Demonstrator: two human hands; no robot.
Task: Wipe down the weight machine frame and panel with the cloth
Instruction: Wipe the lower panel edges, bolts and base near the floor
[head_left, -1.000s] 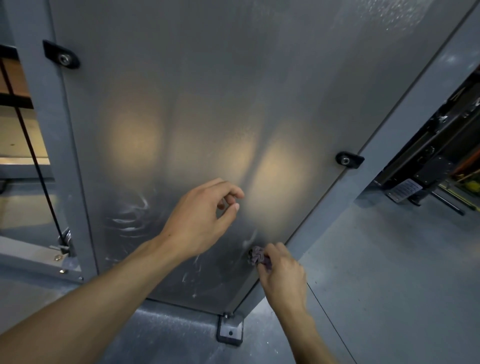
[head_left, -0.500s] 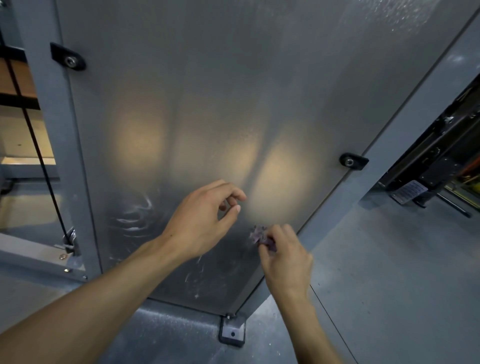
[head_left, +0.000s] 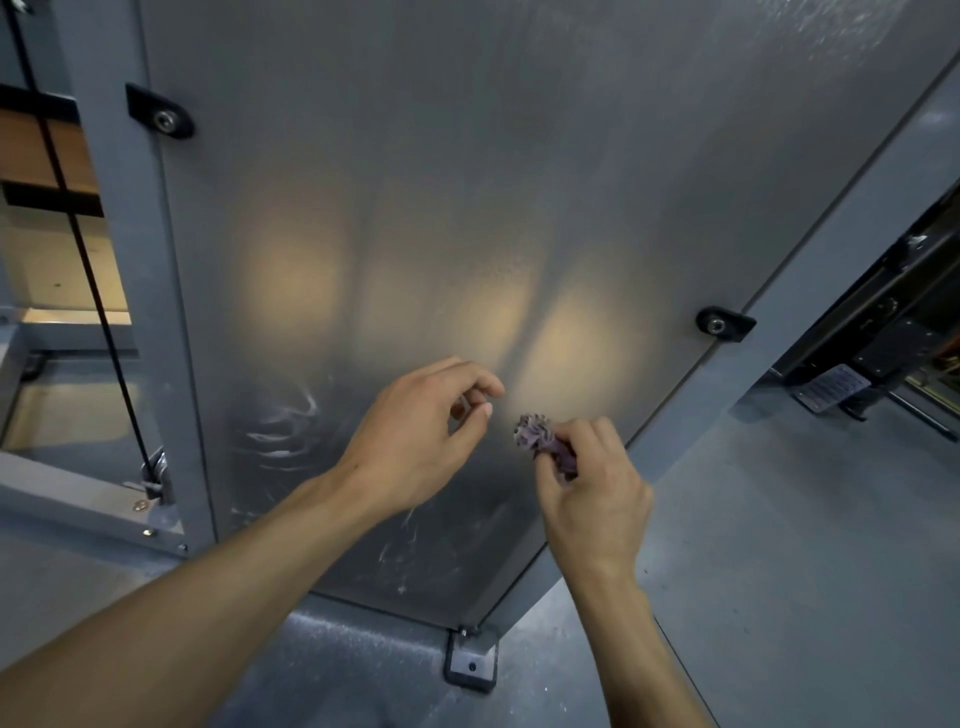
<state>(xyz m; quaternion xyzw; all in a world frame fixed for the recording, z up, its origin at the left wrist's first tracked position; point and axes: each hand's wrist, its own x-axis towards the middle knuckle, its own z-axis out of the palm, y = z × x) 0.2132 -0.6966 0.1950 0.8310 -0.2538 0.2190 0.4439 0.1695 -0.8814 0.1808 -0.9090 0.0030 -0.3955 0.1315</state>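
Your right hand (head_left: 592, 499) pinches the bunched cloth (head_left: 540, 439) in curled fingers (head_left: 576, 441); smeared panel (head_left: 415, 208) lies just beyond them. Your left hand (head_left: 415, 441), loosely curled, holds nothing.

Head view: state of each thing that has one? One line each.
Cloth: bunched small, pinched in the right hand, at the panel.
Right hand: fingers curled round the cloth.
Left hand: fingers loosely curled, holding nothing.
Panel: upright, bolted to the frame, smeared low down.
Frame: standing on the floor.
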